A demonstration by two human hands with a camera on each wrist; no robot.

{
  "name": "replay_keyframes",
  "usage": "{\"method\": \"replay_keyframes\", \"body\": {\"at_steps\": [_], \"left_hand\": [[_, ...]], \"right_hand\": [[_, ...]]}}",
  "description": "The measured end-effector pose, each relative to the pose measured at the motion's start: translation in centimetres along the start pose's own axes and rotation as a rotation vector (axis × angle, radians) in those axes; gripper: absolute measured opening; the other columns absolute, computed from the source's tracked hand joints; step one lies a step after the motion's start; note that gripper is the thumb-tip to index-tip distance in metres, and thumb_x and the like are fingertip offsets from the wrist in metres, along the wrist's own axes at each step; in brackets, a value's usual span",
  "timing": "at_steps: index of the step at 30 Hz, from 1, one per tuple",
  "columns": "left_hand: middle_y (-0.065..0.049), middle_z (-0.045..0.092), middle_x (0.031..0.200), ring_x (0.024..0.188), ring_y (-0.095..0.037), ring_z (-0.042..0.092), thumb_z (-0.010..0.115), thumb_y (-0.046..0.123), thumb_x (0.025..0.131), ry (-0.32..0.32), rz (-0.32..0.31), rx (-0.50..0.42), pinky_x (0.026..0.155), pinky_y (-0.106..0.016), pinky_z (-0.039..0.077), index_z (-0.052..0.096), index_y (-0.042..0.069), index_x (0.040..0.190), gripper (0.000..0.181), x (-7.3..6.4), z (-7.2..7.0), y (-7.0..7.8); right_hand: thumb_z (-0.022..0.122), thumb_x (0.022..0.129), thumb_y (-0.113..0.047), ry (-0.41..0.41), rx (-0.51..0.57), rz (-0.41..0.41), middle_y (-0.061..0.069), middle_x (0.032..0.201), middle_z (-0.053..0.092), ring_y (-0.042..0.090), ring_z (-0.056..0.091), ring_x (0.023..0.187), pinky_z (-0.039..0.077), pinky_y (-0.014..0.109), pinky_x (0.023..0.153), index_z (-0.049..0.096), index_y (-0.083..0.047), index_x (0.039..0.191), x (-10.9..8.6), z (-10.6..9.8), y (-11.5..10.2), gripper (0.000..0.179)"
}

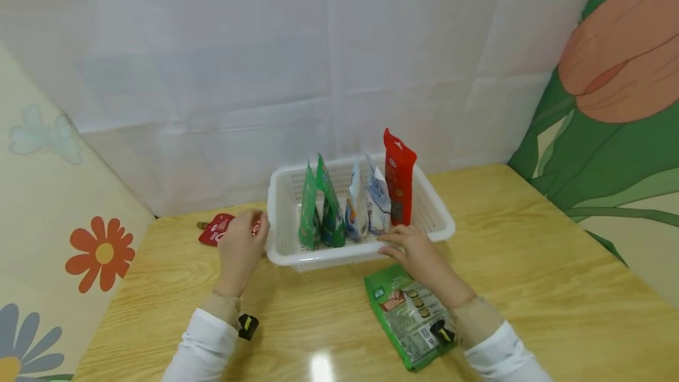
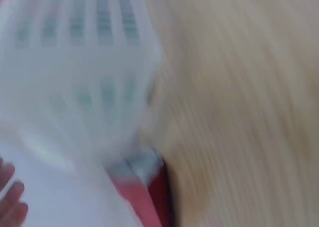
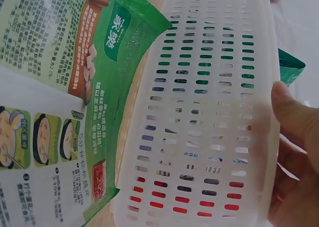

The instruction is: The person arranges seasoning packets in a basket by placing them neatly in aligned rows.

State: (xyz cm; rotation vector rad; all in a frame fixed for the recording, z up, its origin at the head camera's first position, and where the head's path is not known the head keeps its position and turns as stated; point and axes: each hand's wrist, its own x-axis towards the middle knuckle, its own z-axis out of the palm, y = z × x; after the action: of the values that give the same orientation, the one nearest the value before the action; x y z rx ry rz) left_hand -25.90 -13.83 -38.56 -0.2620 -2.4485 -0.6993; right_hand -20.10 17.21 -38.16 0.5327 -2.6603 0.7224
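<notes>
A white plastic basket with slotted walls stands on the table. Several packets are upright inside it: two green packets, two white-and-blue packets and a taller red packet. My right hand holds the basket's front rim, the thumb on the rim's near side and the other fingers partly hidden behind it. Close to the left rim is my left hand, above a red pouch that it partly covers. Blurred fingertips show beside the basket in the left wrist view, holding nothing visible.
A green packet with printed cooking pictures lies flat in front of the basket, beneath the right forearm. The wooden table meets a white cloth backdrop behind. Flower-painted panels flank both sides.
</notes>
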Motion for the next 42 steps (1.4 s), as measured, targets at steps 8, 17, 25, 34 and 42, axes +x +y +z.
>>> {"method": "replay_keyframes", "body": {"at_steps": [8, 17, 25, 34, 42], "left_hand": [[-0.015, 0.057, 0.062, 0.054, -0.021, 0.052, 0.042, 0.047, 0.098, -0.4, -0.49, 0.157, 0.044, -0.03, 0.036, 0.057, -0.001, 0.076, 0.055, 0.5, -0.4, -4.6], [-0.009, 0.062, 0.063, 0.065, -0.023, 0.057, 0.02, 0.069, 0.093, -0.643, -0.678, 0.093, 0.06, -0.034, 0.041, 0.063, 0.005, 0.065, 0.082, 0.5, 1.0, -6.2], [-0.033, 0.058, 0.12, 0.098, -0.039, 0.061, 0.021, 0.063, 0.095, -0.59, -0.703, 0.091, 0.08, -0.048, 0.05, 0.059, -0.013, 0.118, 0.089, 0.6, 1.6, -5.9], [-0.04, 0.045, 0.132, 0.113, -0.048, 0.054, 0.034, 0.05, 0.097, -0.469, -0.739, -0.036, 0.098, -0.053, 0.045, 0.045, -0.022, 0.125, 0.078, 0.5, 2.2, -6.0], [-0.047, 0.043, 0.127, 0.119, -0.053, 0.046, 0.043, 0.033, 0.095, -0.326, -0.816, -0.226, 0.105, -0.055, 0.037, 0.014, -0.025, 0.132, 0.074, 0.9, 2.1, -5.2]], "right_hand": [[0.07, 0.082, -0.013, 0.005, -0.005, -0.019, 0.01, 0.093, 0.067, 0.027, 0.061, 0.089, 0.052, 0.042, 0.079, 0.072, 0.0, 0.102, -0.1, -0.2, 0.2, 0.024], [0.069, 0.083, -0.014, -0.016, -0.001, -0.008, 0.011, 0.094, 0.067, 0.028, 0.06, 0.09, 0.051, 0.043, 0.08, 0.072, -0.001, 0.103, -0.1, 0.0, 0.3, 0.024], [0.069, 0.083, -0.014, -0.006, -0.01, -0.026, 0.011, 0.094, 0.067, 0.028, 0.06, 0.09, 0.051, 0.043, 0.079, 0.072, -0.001, 0.103, -0.1, 0.0, 0.1, 0.024], [0.07, 0.082, -0.014, 0.014, -0.016, -0.043, 0.011, 0.093, 0.067, 0.027, 0.06, 0.088, 0.051, 0.042, 0.079, 0.072, 0.0, 0.102, -0.1, 0.3, 0.2, 0.024], [0.071, 0.081, -0.014, 0.033, -0.027, -0.06, 0.011, 0.091, 0.067, 0.026, 0.059, 0.086, 0.051, 0.041, 0.077, 0.072, 0.0, 0.1, -0.1, 0.4, 0.3, 0.024]]}}
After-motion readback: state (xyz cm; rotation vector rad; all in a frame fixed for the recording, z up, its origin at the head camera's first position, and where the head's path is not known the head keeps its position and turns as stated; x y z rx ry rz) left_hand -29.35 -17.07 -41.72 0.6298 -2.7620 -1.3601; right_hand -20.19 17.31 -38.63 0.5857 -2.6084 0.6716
